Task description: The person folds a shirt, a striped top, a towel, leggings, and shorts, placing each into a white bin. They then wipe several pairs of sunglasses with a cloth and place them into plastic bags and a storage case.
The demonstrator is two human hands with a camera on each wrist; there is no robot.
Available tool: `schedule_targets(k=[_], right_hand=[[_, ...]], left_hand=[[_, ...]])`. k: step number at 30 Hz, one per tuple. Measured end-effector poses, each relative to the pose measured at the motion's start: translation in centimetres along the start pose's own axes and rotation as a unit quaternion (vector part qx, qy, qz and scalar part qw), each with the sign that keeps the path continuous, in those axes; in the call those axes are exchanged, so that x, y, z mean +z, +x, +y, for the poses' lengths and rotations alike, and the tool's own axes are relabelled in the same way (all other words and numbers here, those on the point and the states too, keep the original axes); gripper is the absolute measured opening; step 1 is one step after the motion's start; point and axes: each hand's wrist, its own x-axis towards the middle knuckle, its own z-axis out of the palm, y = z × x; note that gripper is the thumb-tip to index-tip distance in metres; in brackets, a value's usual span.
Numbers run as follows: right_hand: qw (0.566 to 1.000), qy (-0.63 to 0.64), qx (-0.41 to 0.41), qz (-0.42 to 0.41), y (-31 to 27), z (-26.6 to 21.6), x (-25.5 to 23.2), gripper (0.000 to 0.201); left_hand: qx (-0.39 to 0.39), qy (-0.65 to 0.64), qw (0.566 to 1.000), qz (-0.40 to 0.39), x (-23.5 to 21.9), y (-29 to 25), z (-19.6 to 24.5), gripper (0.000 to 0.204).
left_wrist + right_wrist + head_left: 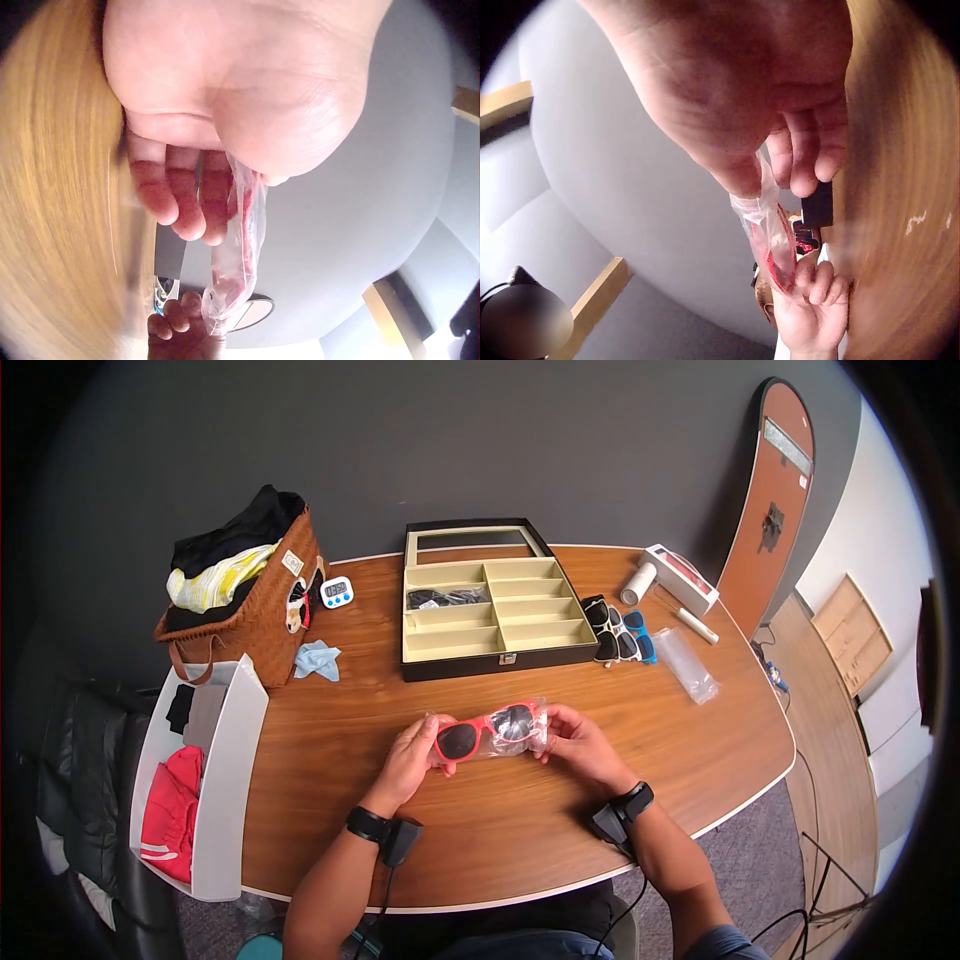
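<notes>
A pair of red sunglasses [458, 740] in a clear plastic bag [512, 746] is held over the front middle of the wooden table. My left hand [405, 762] pinches the left end, thumb on top; the left wrist view shows its other fingers curled beneath the bag [238, 277]. At the other end, my right hand [588, 750] pinches the bag's edge between thumb and fingers. From the right wrist, the bag [761, 214] hangs from that pinch, and red frames show through it. Behind the hands stands an open, compartmented display case [450, 668], with dark bagged glasses [447, 598] in one left compartment.
Right of the case lie black, white and blue sunglasses [625, 645], an empty clear bag [688, 668], a white roll [637, 584] and a white box [682, 578]. Leftward are a timer [337, 592], blue cloth [317, 660], clothes-filled basket [245, 630] and white bin [228, 790].
</notes>
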Motion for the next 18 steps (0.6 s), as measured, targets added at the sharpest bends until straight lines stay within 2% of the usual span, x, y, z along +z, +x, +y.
schedule_targets(k=[3,7,9,15,18], right_hand=[[0.999,-0.005,-0.014,0.042,0.0,-0.5,0.8,0.023],[0.998,0.003,-0.036,0.042,0.2,0.9,-0.2,0.016],[0.997,-0.040,-0.042,0.057,0.2,1.7,-0.7,0.012],[0.992,0.009,-0.072,0.105,0.4,0.6,1.0,0.023],[0.993,0.016,-0.070,0.097,0.4,0.4,0.7,0.028]], left_hand=[[-0.009,0.011,1.000,-0.014,0.1,0.0,-0.1,0.046],[-0.001,0.013,1.000,-0.001,0.4,0.0,0.1,0.046],[0.036,0.017,0.998,0.046,0.2,0.1,-0.2,0.046],[0.036,0.072,0.996,0.044,0.3,0.1,-0.2,0.045],[0.025,0.075,0.996,0.043,0.3,0.0,-0.2,0.046]])
